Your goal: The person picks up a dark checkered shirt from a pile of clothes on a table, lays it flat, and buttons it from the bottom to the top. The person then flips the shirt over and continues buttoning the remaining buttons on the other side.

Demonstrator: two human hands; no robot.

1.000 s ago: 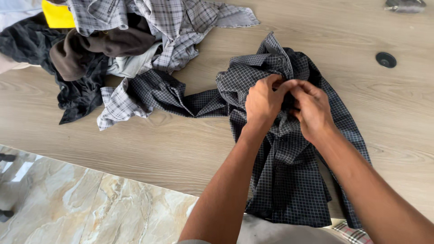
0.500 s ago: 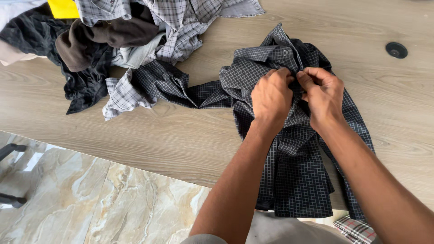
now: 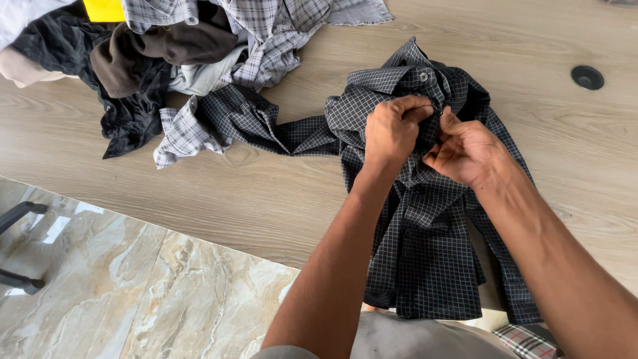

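A dark checked shirt (image 3: pixel 425 246) lies crumpled on the wooden table (image 3: pixel 266 199), its collar toward the far side and one sleeve trailing left. My left hand (image 3: pixel 392 129) pinches the shirt's front edge just below the collar. My right hand (image 3: pixel 468 153) grips the opposite front edge, fingertips meeting the left hand's at a button. The lower part of the shirt hangs over the table's near edge.
A heap of clothes (image 3: pixel 173 53) fills the far left: a grey checked shirt, a brown garment, a black one, something yellow behind. A round black grommet (image 3: pixel 587 77) sits in the tabletop at the right. Marble floor (image 3: pixel 133 286) shows below the table edge.
Both hands have stayed at the shirt's placket near the collar; the right hand turned and dropped slightly, its fingers working against the left hand's. The view shifted a little.
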